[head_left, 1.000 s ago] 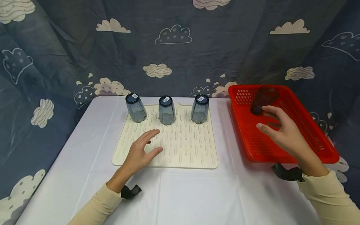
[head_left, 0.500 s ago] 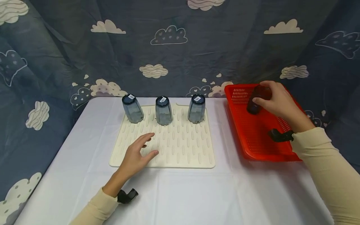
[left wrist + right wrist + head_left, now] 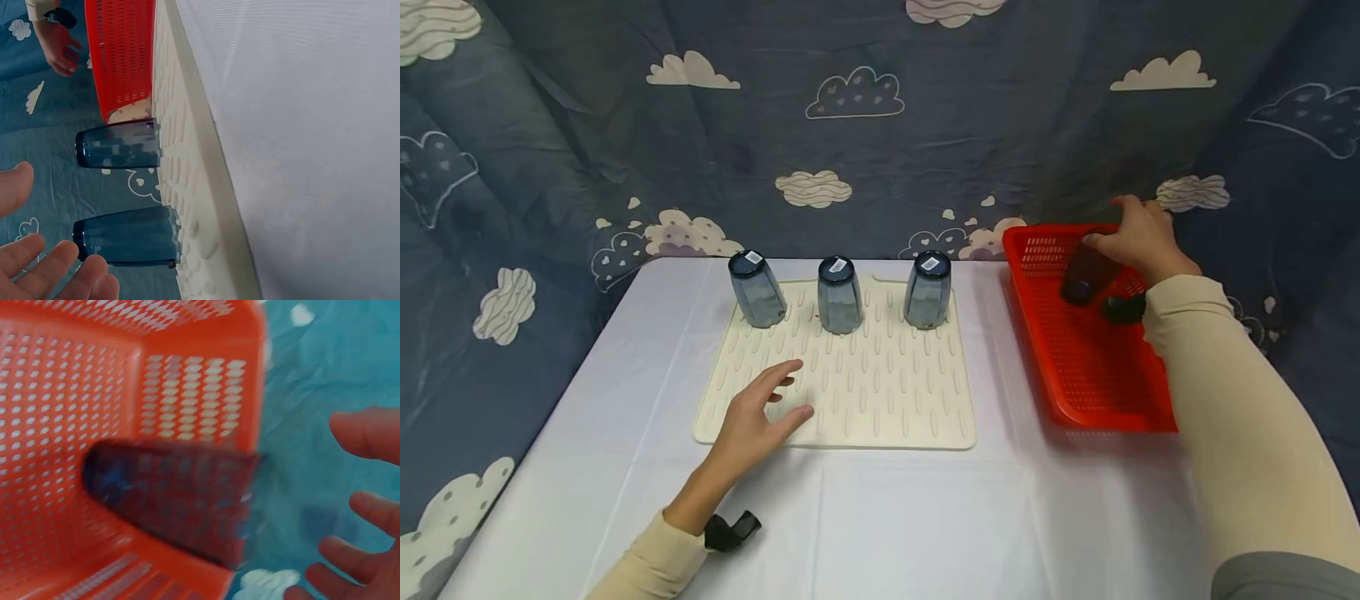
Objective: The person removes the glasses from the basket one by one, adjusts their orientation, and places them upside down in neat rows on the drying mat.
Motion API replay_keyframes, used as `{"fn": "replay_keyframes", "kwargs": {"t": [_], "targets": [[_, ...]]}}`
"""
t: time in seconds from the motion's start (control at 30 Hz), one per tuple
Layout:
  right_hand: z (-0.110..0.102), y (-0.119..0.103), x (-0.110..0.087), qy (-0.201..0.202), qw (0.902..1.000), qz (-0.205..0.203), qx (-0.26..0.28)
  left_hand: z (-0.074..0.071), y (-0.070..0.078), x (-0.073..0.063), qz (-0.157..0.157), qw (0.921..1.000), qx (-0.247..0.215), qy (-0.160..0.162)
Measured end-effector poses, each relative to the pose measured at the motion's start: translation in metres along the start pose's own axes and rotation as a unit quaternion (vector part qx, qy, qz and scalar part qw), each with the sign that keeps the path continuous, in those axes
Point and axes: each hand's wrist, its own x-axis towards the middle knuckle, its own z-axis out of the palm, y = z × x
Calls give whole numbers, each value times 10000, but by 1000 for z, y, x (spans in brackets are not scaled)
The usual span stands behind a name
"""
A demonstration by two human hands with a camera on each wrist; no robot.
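One bluish glass (image 3: 1086,273) leans inside the red basket (image 3: 1060,379), its mouth toward the back right rim. My right hand (image 3: 1144,237) is over that mouth; in the right wrist view its fingers are spread, with a gap between them and the glass (image 3: 175,497). Three more glasses stand upside down in a row on the cream ridged mat (image 3: 880,392): a left one (image 3: 758,293), a middle one (image 3: 839,300) and a right one (image 3: 928,293). My left hand (image 3: 751,421), thumb and fingers apart, hovers over the mat's front left, holding nothing.
A white cloth (image 3: 925,517) covers the table. Behind it hangs a dark curtain (image 3: 985,125) with cloud prints, close to the back edge. The basket's raised walls surround the leaning glass on the right side.
My right hand has travelled from the basket's front right back to the leaning glass, then up and beyond its mouth. My left hand has drifted slightly left and toward me.
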Motion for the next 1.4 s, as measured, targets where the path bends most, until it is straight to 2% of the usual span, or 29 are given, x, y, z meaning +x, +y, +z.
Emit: {"fn": "replay_keyframes", "kwargs": {"t": [0.17, 0.4, 0.57, 0.8, 1.03, 1.3, 1.4], "targets": [[7, 21, 3, -250, 9988, 352, -238, 1, -1, -4, -97, 9999, -41, 27], [20, 45, 4, -694, 9975, 98, -127, 1, -3, -9, -211, 9998, 2, 12], [30, 54, 6, -762, 9969, 170, 1, 1, -5, -13, -280, 9996, 17, 4], [35, 57, 16, -583, 9982, 163, 24, 1, -8, -16, -338, 9994, 5, 25], [28, 53, 16, -861, 9961, 167, 138, -1, -8, -16, -400, 9991, 53, 103], [32, 50, 17, -866, 9940, 139, 655, 0, -11, -16, -508, 9986, -24, 153], [34, 49, 16, -766, 9956, 77, 538, -1, -11, -16, -525, 9985, -21, 153]]}}
